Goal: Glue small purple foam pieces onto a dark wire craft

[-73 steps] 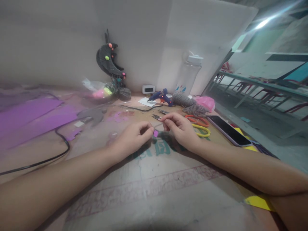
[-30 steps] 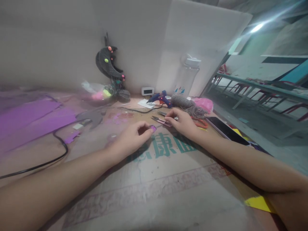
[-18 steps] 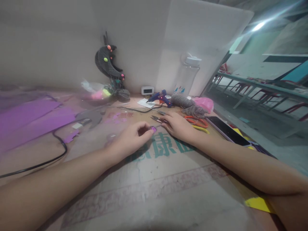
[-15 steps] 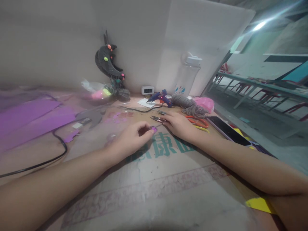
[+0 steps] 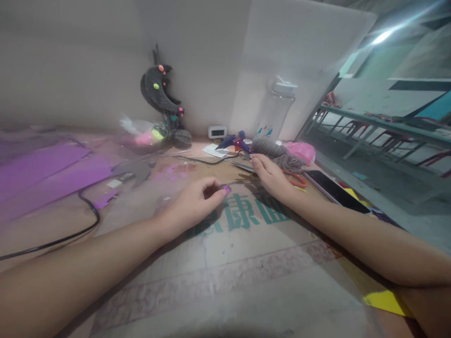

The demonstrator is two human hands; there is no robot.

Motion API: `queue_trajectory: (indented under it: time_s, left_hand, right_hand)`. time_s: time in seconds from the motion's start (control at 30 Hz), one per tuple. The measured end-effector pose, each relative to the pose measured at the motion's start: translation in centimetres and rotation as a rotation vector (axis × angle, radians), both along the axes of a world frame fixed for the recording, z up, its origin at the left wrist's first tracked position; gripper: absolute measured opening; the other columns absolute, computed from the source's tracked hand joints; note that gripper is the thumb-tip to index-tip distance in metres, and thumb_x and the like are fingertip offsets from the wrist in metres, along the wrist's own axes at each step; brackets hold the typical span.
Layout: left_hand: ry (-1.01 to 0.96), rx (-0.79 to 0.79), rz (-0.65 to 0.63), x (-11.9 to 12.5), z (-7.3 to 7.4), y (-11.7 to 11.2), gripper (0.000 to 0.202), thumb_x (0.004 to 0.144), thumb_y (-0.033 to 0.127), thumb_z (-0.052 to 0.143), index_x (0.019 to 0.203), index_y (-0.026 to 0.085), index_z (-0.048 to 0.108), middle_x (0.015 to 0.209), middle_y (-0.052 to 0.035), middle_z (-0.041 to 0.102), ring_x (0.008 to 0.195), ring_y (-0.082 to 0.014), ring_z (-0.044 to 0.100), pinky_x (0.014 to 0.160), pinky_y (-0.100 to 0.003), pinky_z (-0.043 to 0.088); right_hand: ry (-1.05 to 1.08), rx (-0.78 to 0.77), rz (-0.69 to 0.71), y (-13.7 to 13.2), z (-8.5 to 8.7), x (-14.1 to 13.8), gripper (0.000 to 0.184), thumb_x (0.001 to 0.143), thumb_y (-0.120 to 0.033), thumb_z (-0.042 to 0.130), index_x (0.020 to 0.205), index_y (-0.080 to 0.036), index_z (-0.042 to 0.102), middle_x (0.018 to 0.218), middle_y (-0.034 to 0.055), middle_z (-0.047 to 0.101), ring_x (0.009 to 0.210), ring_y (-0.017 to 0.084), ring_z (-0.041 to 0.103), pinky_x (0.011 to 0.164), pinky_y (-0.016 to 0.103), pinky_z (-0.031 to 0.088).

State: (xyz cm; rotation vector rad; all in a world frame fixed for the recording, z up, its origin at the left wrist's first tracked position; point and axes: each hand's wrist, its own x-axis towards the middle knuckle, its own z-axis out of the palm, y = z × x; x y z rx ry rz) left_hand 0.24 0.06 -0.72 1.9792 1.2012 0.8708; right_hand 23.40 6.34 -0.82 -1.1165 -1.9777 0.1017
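My left hand (image 5: pixel 199 202) is closed in a pinch on a small purple piece (image 5: pixel 226 189), low over the tabletop. A thin grey cord (image 5: pixel 237 183) runs right from that piece toward my other hand. My right hand (image 5: pixel 271 177) has its fingertips at the handle of a blue glue gun (image 5: pixel 235 140), whose red light shows. Whether those fingers grip the handle is unclear. Under and beside my right hand lie orange-handled scissors (image 5: pixel 296 178), blades pointing left. A ball of grey yarn (image 5: pixel 269 148) sits just behind it.
A clear bottle (image 5: pixel 273 112), a small digital clock (image 5: pixel 217 132) and a dark crescent ornament (image 5: pixel 158 89) stand at the back. To the right lies a phone (image 5: pixel 334 191). Purple sheets (image 5: pixel 42 169) and a black cable (image 5: pixel 95 218) are on the left.
My right hand has moved right and back, away from the metal tool tips near the cord, to the glue gun's handle. My left hand keeps its pinch in place.
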Motion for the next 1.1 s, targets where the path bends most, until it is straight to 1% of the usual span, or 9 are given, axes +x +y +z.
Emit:
queue_trajectory:
  time_s: [0.07,0.13,0.17,0.23,0.3,0.4,0.53,0.77,1.1]
  left_hand:
    - [0.006,-0.008,0.008,-0.1,0.1,0.0,0.026,0.087,0.043,0.049,0.075,0.02,0.054,0.067,0.0015,0.056,0.06,-0.0138,0.05,0.054,-0.026,0.035]
    - [0.011,0.002,0.015,-0.2,0.2,-0.1,0.025,0.088,0.041,0.049,0.073,0.021,0.053,0.066,0.0019,0.055,0.06,-0.0136,0.05,0.055,-0.026,0.035]
    - [0.017,0.014,0.017,-0.2,0.2,-0.1,0.025,0.088,0.04,0.049,0.073,0.021,0.053,0.067,0.002,0.055,0.061,-0.0136,0.05,0.056,-0.027,0.035]
    - [0.026,0.033,0.022,-0.2,0.3,-0.1,0.023,0.087,0.039,0.05,0.072,0.021,0.053,0.068,0.0022,0.055,0.063,-0.0137,0.049,0.057,-0.027,0.035]
    - [0.023,0.032,0.022,-0.2,0.2,0.0,0.021,0.086,0.037,0.05,0.073,0.021,0.053,0.068,0.0025,0.054,0.063,-0.0137,0.049,0.057,-0.027,0.034]
    - [0.018,0.02,0.022,-0.2,0.2,0.0,0.021,0.085,0.037,0.05,0.073,0.021,0.053,0.067,0.0023,0.054,0.061,-0.0137,0.048,0.056,-0.027,0.034]
    - [0.018,0.029,0.032,-0.1,0.2,0.0,0.025,0.085,0.041,0.05,0.072,0.02,0.054,0.065,0.0016,0.053,0.059,-0.0138,0.047,0.054,-0.027,0.033]
    - [0.015,0.037,0.034,-0.1,0.3,-0.1,0.025,0.087,0.04,0.049,0.072,0.02,0.054,0.066,0.0014,0.053,0.06,-0.0135,0.046,0.054,-0.027,0.033]
    - [0.021,0.045,0.027,-0.1,0.2,-0.1,0.022,0.086,0.037,0.05,0.072,0.02,0.053,0.066,0.0013,0.054,0.06,-0.014,0.048,0.054,-0.027,0.033]
  right_hand:
    - [-0.024,0.025,0.018,-1.1,0.5,-0.1,0.04,0.098,-0.044,0.035,0.11,-0.017,0.061,0.104,0.0092,0.066,0.096,0.022,0.06,0.084,0.035,0.047]
    - [-0.118,0.092,0.078,-2.7,0.9,-0.1,0.038,0.098,-0.042,0.036,0.116,-0.017,0.059,0.106,0.0094,0.065,0.095,0.021,0.06,0.082,0.032,0.046]
    - [-0.197,0.122,0.123,-3.5,1.1,-0.2,0.038,0.098,-0.042,0.038,0.119,-0.017,0.058,0.103,0.0093,0.065,0.091,0.02,0.06,0.078,0.031,0.046]
    - [-0.368,0.204,0.185,-4.9,1.2,-0.3,0.042,0.097,-0.046,0.039,0.118,-0.016,0.06,0.088,0.0074,0.064,0.075,0.018,0.058,0.067,0.029,0.043]
    - [-0.479,0.311,0.186,-5.7,1.3,-0.4,0.043,0.097,-0.047,0.039,0.113,-0.016,0.063,0.079,0.0062,0.062,0.068,0.017,0.055,0.061,0.028,0.039]
    - [-0.547,0.41,0.147,-5.6,1.4,-0.5,0.04,0.098,-0.043,0.038,0.109,-0.016,0.065,0.075,0.006,0.061,0.068,0.017,0.053,0.061,0.028,0.038]
    - [-0.572,0.46,0.104,-4.9,1.3,-0.4,0.036,0.097,-0.038,0.042,0.109,-0.015,0.066,0.075,0.0062,0.06,0.068,0.018,0.053,0.061,0.029,0.038]
    - [-0.608,0.49,0.094,-4.8,1.0,-0.2,0.03,0.095,-0.035,0.049,0.109,-0.015,0.065,0.076,0.0051,0.06,0.068,0.017,0.052,0.062,0.029,0.036]
    - [-0.627,0.476,0.093,-4.8,1.0,-0.2,0.029,0.096,-0.034,0.047,0.11,-0.017,0.065,0.074,0.0044,0.059,0.067,0.016,0.051,0.061,0.029,0.035]
